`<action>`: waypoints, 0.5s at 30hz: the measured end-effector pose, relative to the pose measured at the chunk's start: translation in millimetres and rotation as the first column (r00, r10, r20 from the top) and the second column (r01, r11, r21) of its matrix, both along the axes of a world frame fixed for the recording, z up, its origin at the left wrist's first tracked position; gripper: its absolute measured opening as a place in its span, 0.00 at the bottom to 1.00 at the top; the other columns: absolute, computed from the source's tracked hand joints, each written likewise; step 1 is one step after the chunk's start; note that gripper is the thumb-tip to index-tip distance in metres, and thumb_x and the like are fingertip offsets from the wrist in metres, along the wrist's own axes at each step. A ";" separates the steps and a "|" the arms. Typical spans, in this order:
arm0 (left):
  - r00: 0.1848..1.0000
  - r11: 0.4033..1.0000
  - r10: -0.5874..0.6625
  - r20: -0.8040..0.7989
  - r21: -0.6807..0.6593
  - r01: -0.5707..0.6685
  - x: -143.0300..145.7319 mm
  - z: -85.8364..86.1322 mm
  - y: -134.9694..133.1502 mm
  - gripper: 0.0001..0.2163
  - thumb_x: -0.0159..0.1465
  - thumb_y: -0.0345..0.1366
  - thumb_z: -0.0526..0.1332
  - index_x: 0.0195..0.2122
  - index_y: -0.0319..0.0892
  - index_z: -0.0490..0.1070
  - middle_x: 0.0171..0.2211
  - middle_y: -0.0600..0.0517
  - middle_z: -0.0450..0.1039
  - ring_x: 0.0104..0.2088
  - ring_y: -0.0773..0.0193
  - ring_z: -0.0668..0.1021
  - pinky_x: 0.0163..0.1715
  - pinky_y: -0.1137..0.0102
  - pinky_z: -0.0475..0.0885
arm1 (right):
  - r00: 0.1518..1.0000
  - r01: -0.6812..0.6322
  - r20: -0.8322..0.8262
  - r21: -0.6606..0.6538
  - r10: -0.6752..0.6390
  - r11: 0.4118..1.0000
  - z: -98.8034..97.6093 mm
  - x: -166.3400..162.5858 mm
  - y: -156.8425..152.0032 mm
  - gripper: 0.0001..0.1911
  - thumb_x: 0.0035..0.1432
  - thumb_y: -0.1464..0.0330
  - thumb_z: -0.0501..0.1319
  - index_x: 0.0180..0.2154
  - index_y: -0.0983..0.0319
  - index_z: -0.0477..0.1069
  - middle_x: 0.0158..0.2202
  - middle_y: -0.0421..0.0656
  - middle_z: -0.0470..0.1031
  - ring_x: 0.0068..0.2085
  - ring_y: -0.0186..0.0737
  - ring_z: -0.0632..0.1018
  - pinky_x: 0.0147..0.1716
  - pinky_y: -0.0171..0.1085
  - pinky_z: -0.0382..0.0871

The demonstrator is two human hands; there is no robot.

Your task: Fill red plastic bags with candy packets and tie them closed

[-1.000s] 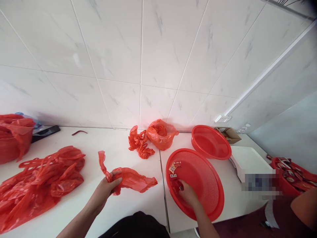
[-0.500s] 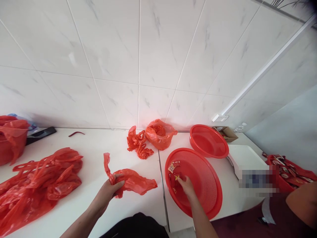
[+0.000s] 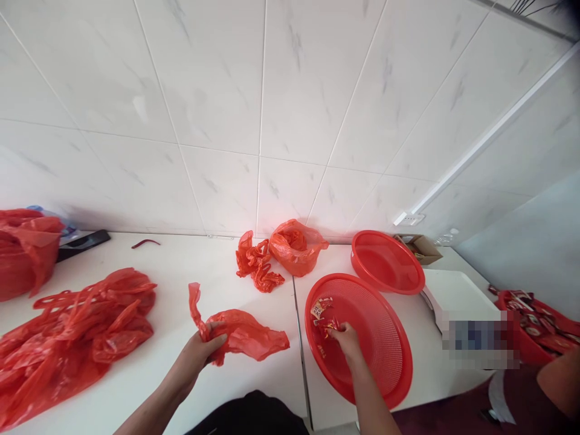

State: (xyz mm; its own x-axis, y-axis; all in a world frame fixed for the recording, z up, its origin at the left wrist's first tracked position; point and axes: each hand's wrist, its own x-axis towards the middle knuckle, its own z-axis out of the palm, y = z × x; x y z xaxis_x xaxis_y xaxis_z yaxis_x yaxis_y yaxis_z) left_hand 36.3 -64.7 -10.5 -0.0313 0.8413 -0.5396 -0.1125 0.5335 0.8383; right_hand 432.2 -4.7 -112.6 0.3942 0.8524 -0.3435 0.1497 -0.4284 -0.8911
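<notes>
My left hand (image 3: 198,354) is closed on a crumpled red plastic bag (image 3: 247,331) held just above the white table (image 3: 154,374). My right hand (image 3: 347,336) reaches into a round red mesh basket (image 3: 385,338) and its fingers pinch several small red wrapped packets (image 3: 327,326). Another small packet (image 3: 318,307) lies at the basket's left inside edge.
A heap of red plastic bags (image 3: 72,332) lies at the left, and a red tub (image 3: 25,251) stands behind it. A twisted bag (image 3: 256,266), a filled bag (image 3: 296,244) and a second red basin (image 3: 385,260) sit near the wall. Another person's arm (image 3: 559,380) shows at right beside a basket of packets (image 3: 534,323).
My right hand has moved up inside the mesh basket and gathered small packets. My left hand keeps its hold on the bag, almost still.
</notes>
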 end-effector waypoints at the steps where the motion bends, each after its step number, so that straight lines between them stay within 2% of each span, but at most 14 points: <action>1: 1.000 1.000 0.003 -0.002 -0.002 -0.003 0.0 -0.6 0.5 0.24 0.54 0.47 0.66 0.49 0.41 0.70 0.27 0.54 0.71 0.26 0.64 0.70 0.33 0.66 0.69 | 1.000 0.001 -0.023 0.000 -0.001 1.000 5.8 0.2 0.4 0.16 0.37 0.61 0.69 0.28 0.59 0.67 0.26 0.41 0.76 0.29 0.45 0.78 0.28 0.41 0.72; 4: 1.000 1.000 0.017 -0.006 -0.017 -0.017 0.1 -2.7 2.5 0.25 0.53 0.47 0.67 0.50 0.40 0.69 0.28 0.54 0.71 0.27 0.64 0.70 0.33 0.65 0.69 | 0.994 -0.008 -0.113 0.032 0.012 0.999 31.0 -2.5 1.3 0.20 0.44 0.58 0.67 0.38 0.60 0.69 0.37 0.45 0.79 0.38 0.46 0.80 0.35 0.41 0.75; 7: 1.000 1.000 0.000 0.000 -0.013 0.000 2.1 -2.1 5.1 0.25 0.54 0.47 0.66 0.50 0.41 0.69 0.28 0.54 0.71 0.27 0.64 0.69 0.32 0.66 0.68 | 0.973 -0.031 -0.223 0.091 0.051 0.995 65.6 -13.0 1.3 0.22 0.47 0.57 0.66 0.43 0.61 0.70 0.42 0.46 0.78 0.43 0.47 0.79 0.40 0.41 0.76; 11: 0.999 0.998 -0.051 0.008 0.032 0.051 7.0 3.0 8.3 0.22 0.55 0.47 0.65 0.48 0.41 0.71 0.28 0.54 0.71 0.26 0.65 0.68 0.31 0.67 0.67 | 0.958 -0.016 -0.278 0.177 0.066 0.984 112.3 -36.7 1.0 0.17 0.50 0.58 0.65 0.39 0.60 0.71 0.40 0.44 0.78 0.41 0.46 0.79 0.39 0.42 0.77; 15: 0.999 0.999 -0.042 -0.002 0.033 0.042 7.8 4.5 7.7 0.22 0.55 0.46 0.66 0.48 0.41 0.71 0.26 0.55 0.69 0.26 0.65 0.68 0.31 0.67 0.67 | 0.957 0.022 -0.285 0.245 0.050 0.969 146.7 -60.8 -0.3 0.13 0.50 0.59 0.66 0.35 0.60 0.70 0.33 0.40 0.76 0.34 0.41 0.78 0.36 0.42 0.77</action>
State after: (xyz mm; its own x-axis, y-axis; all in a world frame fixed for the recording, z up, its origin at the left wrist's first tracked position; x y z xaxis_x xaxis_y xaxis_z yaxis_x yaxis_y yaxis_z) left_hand 44.1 -57.0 -6.1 0.0039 0.8592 -0.5116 -0.0899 0.5099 0.8555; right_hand 371.4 -5.0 34.1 0.2975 0.9285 -0.2221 -0.1229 -0.1935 -0.9734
